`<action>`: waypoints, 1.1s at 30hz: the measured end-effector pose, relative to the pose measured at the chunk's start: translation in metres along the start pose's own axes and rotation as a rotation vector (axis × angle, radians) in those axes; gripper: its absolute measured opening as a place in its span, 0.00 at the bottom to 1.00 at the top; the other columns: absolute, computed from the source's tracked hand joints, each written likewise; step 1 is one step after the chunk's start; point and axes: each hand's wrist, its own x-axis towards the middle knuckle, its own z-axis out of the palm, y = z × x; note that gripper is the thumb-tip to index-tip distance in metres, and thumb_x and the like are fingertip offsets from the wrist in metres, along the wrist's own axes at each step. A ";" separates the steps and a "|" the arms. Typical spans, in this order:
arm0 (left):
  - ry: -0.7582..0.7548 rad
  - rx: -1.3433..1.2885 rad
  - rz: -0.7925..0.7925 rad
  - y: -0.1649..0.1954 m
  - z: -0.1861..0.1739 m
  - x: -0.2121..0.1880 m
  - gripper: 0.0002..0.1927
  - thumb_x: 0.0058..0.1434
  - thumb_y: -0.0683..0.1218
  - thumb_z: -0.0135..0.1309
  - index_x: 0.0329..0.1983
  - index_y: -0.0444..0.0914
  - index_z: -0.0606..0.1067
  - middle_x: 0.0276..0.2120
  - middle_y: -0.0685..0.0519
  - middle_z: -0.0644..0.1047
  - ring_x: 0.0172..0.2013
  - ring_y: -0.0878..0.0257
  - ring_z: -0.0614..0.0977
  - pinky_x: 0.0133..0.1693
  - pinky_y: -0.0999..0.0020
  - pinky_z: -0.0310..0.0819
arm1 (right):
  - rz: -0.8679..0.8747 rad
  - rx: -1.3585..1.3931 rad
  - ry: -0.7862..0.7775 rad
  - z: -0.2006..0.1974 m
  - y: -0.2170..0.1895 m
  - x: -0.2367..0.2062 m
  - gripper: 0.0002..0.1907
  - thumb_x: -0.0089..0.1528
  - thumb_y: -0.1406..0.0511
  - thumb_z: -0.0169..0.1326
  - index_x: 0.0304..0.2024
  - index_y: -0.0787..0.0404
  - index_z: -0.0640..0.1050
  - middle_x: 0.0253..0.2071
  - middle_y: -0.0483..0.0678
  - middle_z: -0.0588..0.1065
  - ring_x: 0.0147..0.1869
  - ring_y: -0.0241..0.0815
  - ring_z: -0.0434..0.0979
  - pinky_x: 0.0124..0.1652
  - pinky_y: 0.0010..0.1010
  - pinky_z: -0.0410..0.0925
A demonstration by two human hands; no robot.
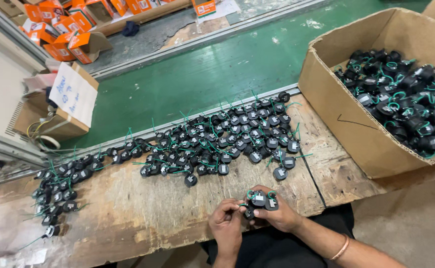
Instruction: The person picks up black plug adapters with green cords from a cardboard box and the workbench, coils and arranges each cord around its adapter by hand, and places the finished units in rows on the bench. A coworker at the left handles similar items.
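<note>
Running along the near side of the scene, the worn wooden workbench [143,208] ends in a ragged near edge just where both hands work, so the hands hang partly over that edge above the person's dark lap. Open bare wood lies left of the hands and between them and the big spread of small black parts with green wires [217,144], which covers the middle of the bench up to the metal rail at its far edge. A smaller cluster of the same parts [58,191] trails down the left end of the bench, well apart from the hands. Beyond the rail the green floor strip [212,69] is wide and open. On the right an open cardboard box [346,124] sits on the bench corner, heaped with more black parts, its near wall close to the right forearm. At far left a smaller carton [53,119] with a white sheet and a stack of orange boxes [63,30] stand. The left hand [226,221] and right hand [277,216] are brought together, fingers curled, both gripping a small bunch of black parts [259,201] held between them just above the bench's near edge. The right wrist bears a thin bangle [340,247].
</note>
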 end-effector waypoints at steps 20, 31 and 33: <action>0.109 1.120 -0.028 0.055 -0.068 0.079 0.41 0.53 0.46 0.65 0.70 0.37 0.62 0.68 0.45 0.65 0.67 0.44 0.65 0.65 0.50 0.56 | -0.621 -1.728 1.003 -0.107 -0.208 -0.123 0.20 0.56 0.70 0.63 0.50 0.61 0.74 0.49 0.52 0.75 0.53 0.44 0.79 0.53 0.35 0.74; 0.084 1.063 0.020 0.052 -0.063 0.078 0.20 0.52 0.45 0.68 0.47 0.40 0.76 0.48 0.49 0.80 0.50 0.48 0.81 0.52 0.56 0.75 | -0.386 -1.793 1.059 -0.145 -0.203 -0.112 0.15 0.58 0.73 0.61 0.47 0.62 0.75 0.48 0.52 0.76 0.54 0.43 0.80 0.56 0.36 0.76; 0.120 1.036 0.023 0.051 -0.064 0.075 0.22 0.50 0.44 0.70 0.47 0.39 0.76 0.42 0.49 0.81 0.46 0.50 0.82 0.48 0.57 0.76 | -0.763 -1.611 0.995 -0.116 -0.189 -0.109 0.14 0.58 0.74 0.60 0.46 0.62 0.75 0.48 0.52 0.76 0.54 0.43 0.81 0.57 0.36 0.76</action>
